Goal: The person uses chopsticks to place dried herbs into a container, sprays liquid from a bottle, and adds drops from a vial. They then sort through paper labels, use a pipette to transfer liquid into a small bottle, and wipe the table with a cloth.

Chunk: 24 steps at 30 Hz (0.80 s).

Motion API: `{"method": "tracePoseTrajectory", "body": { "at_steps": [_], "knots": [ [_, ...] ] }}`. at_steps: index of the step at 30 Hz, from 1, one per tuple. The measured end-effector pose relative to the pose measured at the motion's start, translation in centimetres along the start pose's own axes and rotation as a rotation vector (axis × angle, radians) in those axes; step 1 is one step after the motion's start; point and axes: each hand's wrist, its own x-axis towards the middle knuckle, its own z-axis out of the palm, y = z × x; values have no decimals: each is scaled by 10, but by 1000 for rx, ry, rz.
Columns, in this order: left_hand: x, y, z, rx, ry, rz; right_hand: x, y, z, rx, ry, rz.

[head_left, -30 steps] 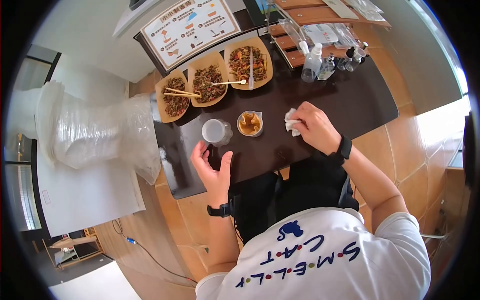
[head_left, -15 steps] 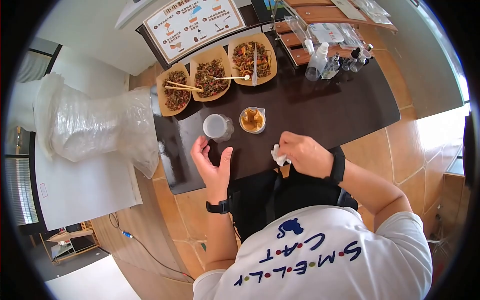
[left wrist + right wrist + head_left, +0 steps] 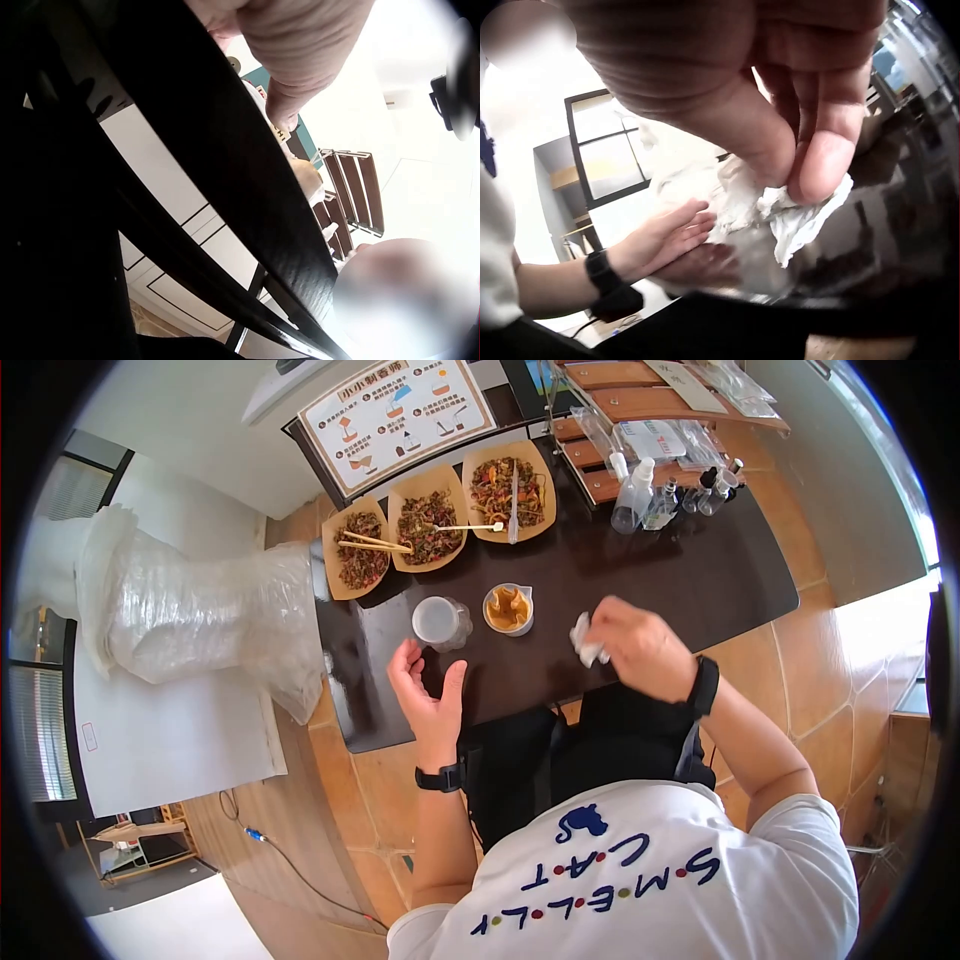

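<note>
My right hand (image 3: 648,650) pinches a crumpled white tissue (image 3: 584,640) above the near right part of the dark table. In the right wrist view the thumb and fingertips close on the tissue (image 3: 802,225), whose loose end hangs below them. My left hand (image 3: 430,705) is held with thumb and fingers apart and nothing between them, its fingertips near a clear plastic cup (image 3: 437,620). Right of that stands a small spouted cup (image 3: 509,626) with folded orange-brown paper inside. The left wrist view shows only part of the left hand (image 3: 300,52).
Along the back lie several paper trays (image 3: 457,550) of chopped dried material, with sticks and a pipette across them. Clear bottles (image 3: 630,500) stand at the back right beside a wooden rack (image 3: 620,410). An illustrated sign (image 3: 395,420) leans behind. Plastic-wrapped bundles (image 3: 200,620) are at left.
My right hand drew the tissue in toward the table's near edge, then moved back out and to the right, still pinching it. The left hand has stayed in place.
</note>
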Motion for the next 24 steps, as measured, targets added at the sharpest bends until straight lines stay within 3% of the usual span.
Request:
{"method": "tracePoseTrajectory", "body": {
  "at_steps": [3, 5, 11, 19, 24],
  "knots": [
    [0, 0, 0, 0, 3, -11, 1, 21, 4, -131, -13, 110],
    [0, -1, 2, -16, 28, -1, -4, 8, 12, -57, -47, -3],
    [0, 1, 3, -28, 26, -5, -29, -35, 38, 163, -250, -104],
    [1, 1, 3, -9, 44, -4, 10, -16, -6, 50, -7, -53],
    [-1, 1, 1, 48, 34, -39, 25, -1, -15, -97, 29, 4]
  ]
}}
